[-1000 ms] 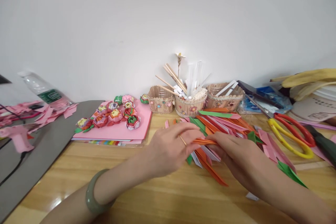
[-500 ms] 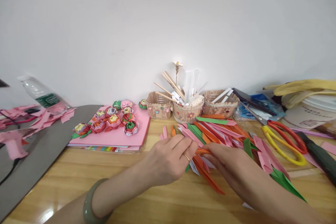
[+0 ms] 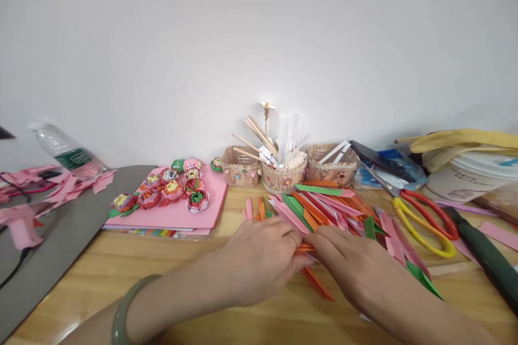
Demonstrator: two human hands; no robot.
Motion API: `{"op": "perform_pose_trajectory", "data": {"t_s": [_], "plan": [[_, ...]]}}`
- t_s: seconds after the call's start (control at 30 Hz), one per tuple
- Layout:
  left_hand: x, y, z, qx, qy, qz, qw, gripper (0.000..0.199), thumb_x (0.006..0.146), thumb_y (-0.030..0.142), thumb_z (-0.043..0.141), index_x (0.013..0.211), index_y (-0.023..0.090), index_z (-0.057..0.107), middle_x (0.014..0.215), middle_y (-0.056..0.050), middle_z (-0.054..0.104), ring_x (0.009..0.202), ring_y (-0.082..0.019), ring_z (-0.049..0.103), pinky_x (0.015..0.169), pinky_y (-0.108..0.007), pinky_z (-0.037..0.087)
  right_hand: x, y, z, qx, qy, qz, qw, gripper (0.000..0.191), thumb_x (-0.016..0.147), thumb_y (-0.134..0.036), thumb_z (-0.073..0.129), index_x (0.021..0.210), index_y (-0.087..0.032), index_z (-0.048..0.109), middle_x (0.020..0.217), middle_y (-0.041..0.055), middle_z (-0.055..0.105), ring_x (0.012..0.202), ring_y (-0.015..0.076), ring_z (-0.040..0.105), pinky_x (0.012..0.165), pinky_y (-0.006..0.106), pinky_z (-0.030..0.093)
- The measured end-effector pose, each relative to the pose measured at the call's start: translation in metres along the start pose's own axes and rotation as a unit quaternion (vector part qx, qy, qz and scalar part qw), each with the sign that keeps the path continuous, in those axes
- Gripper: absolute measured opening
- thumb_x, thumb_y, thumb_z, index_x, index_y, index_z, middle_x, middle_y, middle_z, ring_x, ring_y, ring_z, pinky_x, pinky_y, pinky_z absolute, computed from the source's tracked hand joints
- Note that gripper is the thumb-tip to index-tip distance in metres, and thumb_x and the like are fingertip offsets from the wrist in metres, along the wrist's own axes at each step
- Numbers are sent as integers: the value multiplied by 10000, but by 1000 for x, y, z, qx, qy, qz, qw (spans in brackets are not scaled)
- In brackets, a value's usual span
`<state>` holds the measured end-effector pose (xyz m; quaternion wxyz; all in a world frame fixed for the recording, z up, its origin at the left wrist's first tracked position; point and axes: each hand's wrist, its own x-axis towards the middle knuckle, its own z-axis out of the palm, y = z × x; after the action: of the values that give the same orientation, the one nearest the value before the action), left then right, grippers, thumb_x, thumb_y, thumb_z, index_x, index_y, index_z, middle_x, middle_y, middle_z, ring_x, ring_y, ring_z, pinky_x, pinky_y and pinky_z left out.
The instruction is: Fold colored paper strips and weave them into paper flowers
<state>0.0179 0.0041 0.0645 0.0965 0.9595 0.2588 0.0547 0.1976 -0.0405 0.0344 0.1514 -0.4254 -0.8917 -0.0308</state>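
Note:
My left hand (image 3: pixel 259 259), with a ring on one finger, is closed on one end of an orange folded paper strip (image 3: pixel 304 248). My right hand (image 3: pixel 348 259) pinches the other end, and the two hands nearly touch. Most of the strip is hidden behind my fingers. Just beyond my hands spreads a pile of folded paper strips (image 3: pixel 324 206) in pink, orange, green and white. Part of another orange strip (image 3: pixel 319 285) pokes out below, between my hands.
Folded paper flowers (image 3: pixel 172 190) lie on pink paper (image 3: pixel 162 220) at the left. Decorated baskets (image 3: pixel 285 179) stand by the wall, one holding sticks. Scissors (image 3: pixel 424 226) lie at the right. Further left are a pink glue gun (image 3: pixel 22 223) and a plastic bottle (image 3: pixel 68 151).
My hands have drawn closer together around the orange strip, so less of it shows. The right hand has shifted left and turned more knuckles-up. The view has moved slightly.

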Motion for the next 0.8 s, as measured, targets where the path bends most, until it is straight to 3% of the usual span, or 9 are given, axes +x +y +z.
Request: {"op": "perform_pose_trajectory", "data": {"t_s": [0.2,0.33,0.4,0.53,0.67,0.8], "plan": [[10,0,1,-209,-97,-33,972,367,910,325,251,781,160,553,704,-11,597,647,-129,549,589,-224,400,-12,13,-6,51,-41,16,998,205,805,-38,380,814,-187,521,739,23,603,606,166,561,516,257,389],[20,5,4,-266,-108,-83,954,367,899,323,252,699,158,512,639,15,504,604,-111,482,563,-210,352,-24,23,-1,107,-72,63,990,189,824,-55,420,857,-210,524,801,9,619,663,165,577,567,264,406],[24,8,7,-276,-103,-108,950,350,892,322,264,675,160,486,637,19,481,606,-112,459,577,-218,341,-28,27,2,123,-44,87,988,188,853,-126,433,1001,-219,505,881,24,632,727,171,600,603,272,435],[29,11,13,-334,-99,-144,926,370,895,349,248,638,165,440,616,28,441,606,-109,438,591,-218,330,-33,31,2,90,65,149,983,428,844,-327,502,1234,-222,363,959,62,636,721,182,624,576,275,470],[28,13,20,-370,-62,-177,910,382,899,371,240,675,161,467,641,27,421,620,-106,414,607,-217,328,-39,31,1,88,144,196,966,336,836,-410,500,1106,-214,460,716,12,618,534,145,582,454,240,433],[28,17,23,-389,-49,-201,898,344,898,368,261,671,168,425,638,37,394,604,-100,382,616,-222,317,-40,31,5,155,161,231,947,231,831,-352,526,1022,-221,516,745,8,638,557,129,588,487,230,452]]}}
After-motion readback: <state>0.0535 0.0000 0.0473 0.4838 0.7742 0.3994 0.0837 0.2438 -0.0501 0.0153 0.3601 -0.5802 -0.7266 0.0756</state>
